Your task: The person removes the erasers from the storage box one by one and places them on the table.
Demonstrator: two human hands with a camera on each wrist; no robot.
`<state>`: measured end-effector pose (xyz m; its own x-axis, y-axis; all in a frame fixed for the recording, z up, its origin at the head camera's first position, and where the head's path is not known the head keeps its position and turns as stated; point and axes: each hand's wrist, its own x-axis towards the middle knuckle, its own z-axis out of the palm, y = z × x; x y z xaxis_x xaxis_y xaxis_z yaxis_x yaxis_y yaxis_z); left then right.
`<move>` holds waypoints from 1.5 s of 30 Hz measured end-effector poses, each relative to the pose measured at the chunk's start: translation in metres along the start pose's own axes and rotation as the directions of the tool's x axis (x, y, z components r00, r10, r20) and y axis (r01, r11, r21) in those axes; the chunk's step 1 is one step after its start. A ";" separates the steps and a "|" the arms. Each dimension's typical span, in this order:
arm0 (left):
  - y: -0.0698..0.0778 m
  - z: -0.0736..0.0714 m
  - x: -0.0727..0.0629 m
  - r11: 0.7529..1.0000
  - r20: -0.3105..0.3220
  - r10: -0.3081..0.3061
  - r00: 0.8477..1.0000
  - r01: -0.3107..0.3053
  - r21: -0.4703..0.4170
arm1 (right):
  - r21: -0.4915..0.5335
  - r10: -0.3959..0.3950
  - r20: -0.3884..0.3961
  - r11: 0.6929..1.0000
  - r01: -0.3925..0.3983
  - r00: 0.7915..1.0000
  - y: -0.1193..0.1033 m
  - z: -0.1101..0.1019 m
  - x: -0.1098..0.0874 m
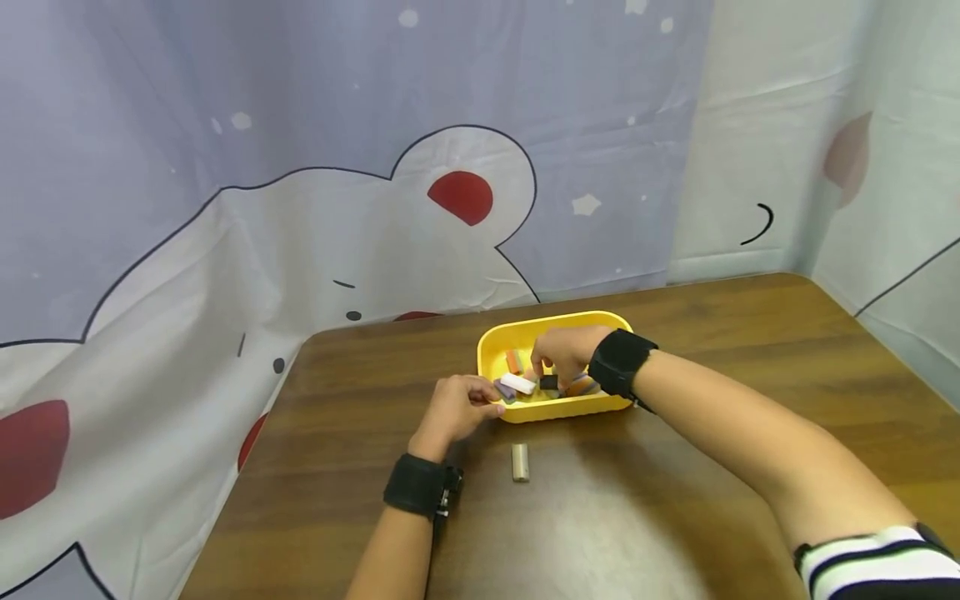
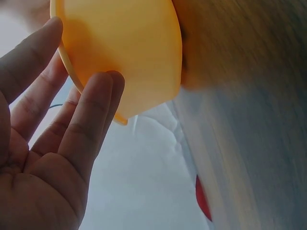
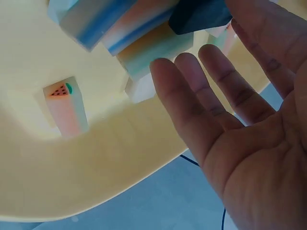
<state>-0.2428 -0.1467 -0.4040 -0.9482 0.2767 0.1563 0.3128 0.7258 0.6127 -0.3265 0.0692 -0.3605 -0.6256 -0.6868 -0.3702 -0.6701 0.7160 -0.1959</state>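
A yellow basket (image 1: 558, 410) stands on the table with several small erasers inside. At its near left corner my left hand (image 1: 456, 408) holds the rim; in the left wrist view the thumb lies at the rim, two fingers pass behind it and two rest along the outer wall (image 2: 139, 52). My right hand (image 1: 567, 350) reaches down into the basket. Between its thumb and index finger it pinches a black eraser (image 3: 204, 14), while the other fingers (image 3: 170, 86) stay loosely extended. The white eraser (image 1: 517, 383) lies between the two hands.
A beige block (image 1: 520, 462) lies on the brown table (image 1: 360, 517) in front of the basket. Inside the basket, an eraser with a watermelon print (image 3: 67, 108) sits apart from a pile of striped erasers (image 3: 153, 50). A patterned curtain (image 1: 315, 242) hangs behind the table.
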 end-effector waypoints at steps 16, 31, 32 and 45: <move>0.000 0.000 -0.002 1.000 -0.006 0.015 1.000 -0.015 -0.015 | 0.027 -0.011 0.016 1.000 0.011 1.000 -0.004 0.004 0.010; 0.001 0.000 -0.002 1.000 -0.003 0.001 1.000 -0.001 -0.017 | -0.021 -0.039 -0.008 0.999 0.038 0.999 -0.004 0.006 0.008; 0.001 0.000 -0.002 1.000 -0.002 -0.004 1.000 0.004 -0.021 | -0.019 -0.038 -0.008 0.999 0.038 0.999 -0.004 0.006 0.008; 0.000 -0.001 -0.002 1.000 -0.003 0.000 1.000 0.000 -0.030 | 0.061 -0.047 -0.095 0.997 0.053 0.994 0.002 -0.001 0.006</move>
<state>-0.2408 -0.1478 -0.4035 -0.9482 0.2754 0.1585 0.3114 0.7063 0.6357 -0.3321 0.0666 -0.3625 -0.6281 -0.7287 -0.2730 -0.6770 0.6847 -0.2699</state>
